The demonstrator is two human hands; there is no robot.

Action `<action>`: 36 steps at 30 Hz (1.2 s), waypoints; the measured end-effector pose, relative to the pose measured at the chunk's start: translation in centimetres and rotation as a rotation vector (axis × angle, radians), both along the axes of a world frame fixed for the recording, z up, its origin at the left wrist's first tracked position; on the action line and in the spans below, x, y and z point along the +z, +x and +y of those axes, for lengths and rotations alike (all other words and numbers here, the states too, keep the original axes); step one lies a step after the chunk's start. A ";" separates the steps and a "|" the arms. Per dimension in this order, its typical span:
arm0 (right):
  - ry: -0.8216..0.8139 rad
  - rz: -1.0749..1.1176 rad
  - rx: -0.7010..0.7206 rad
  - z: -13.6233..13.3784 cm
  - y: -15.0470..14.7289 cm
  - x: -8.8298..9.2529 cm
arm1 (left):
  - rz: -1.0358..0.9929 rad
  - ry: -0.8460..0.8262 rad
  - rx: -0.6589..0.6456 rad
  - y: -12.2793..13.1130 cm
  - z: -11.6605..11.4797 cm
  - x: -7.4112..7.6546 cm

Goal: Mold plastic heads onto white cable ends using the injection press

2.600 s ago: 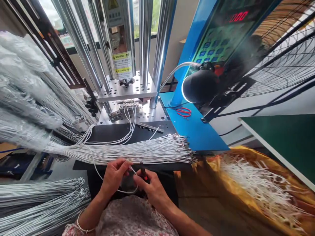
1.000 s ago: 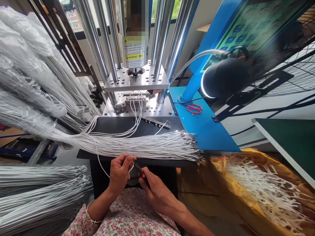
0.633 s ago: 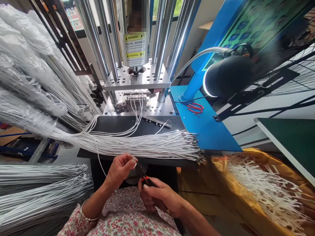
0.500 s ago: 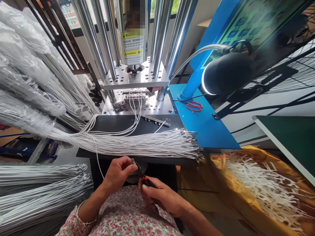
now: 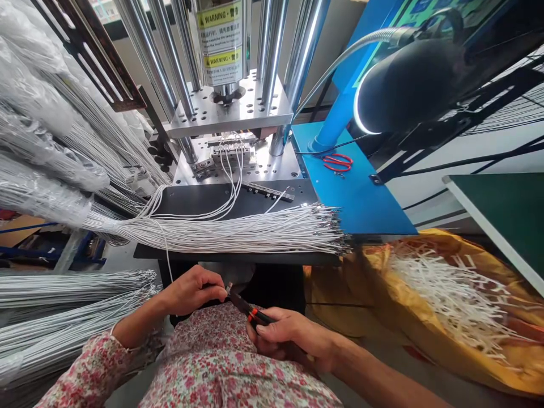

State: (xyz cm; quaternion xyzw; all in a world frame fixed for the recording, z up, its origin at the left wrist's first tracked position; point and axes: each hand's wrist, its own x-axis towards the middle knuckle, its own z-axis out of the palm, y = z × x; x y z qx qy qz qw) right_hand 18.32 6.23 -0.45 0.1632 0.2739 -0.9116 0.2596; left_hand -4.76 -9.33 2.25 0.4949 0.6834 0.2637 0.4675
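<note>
Leaning in from the far left, plastic-wrapped cables [image 5: 46, 130] are sheathed probably to keep them together, above loose grey cables [image 5: 63, 294] at the near left. Right of those, the left hand [image 5: 195, 290] pinches a small metal-tipped end [image 5: 229, 287] between thumb and finger, its tip jutting rightward, likely so the tool can reach it. Beyond it, white cables [image 5: 238, 232] lie across the black table [image 5: 199, 198], their tips gathered at the right, seemingly for easy picking; several loop back into the metal press [image 5: 232, 122], apparently seated in its fixture. The pliers [image 5: 242, 306] meet the pinched end from the right, though whether they bite on it is too small to tell. The right hand [image 5: 291, 334] wraps their handles, probably for leverage. Farther right, red-handled scissors [image 5: 338, 163] rest on the blue base [image 5: 361, 198], below the lamp [image 5: 403, 85], and a yellow sack [image 5: 382, 317] holds white scraps [image 5: 450, 294].
</note>
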 end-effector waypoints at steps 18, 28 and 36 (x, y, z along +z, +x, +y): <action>1.926 0.439 -0.141 -1.5 -3.2 -4.1 | -0.717 0.025 0.789 4.2 0.9 -2.6; 2.188 0.437 -0.157 -1.6 -3.4 -5.0 | -0.696 0.029 0.743 5.0 1.3 -2.4; 2.202 0.437 -0.062 -1.4 -3.6 -4.9 | -0.665 0.032 0.748 5.2 1.2 -2.1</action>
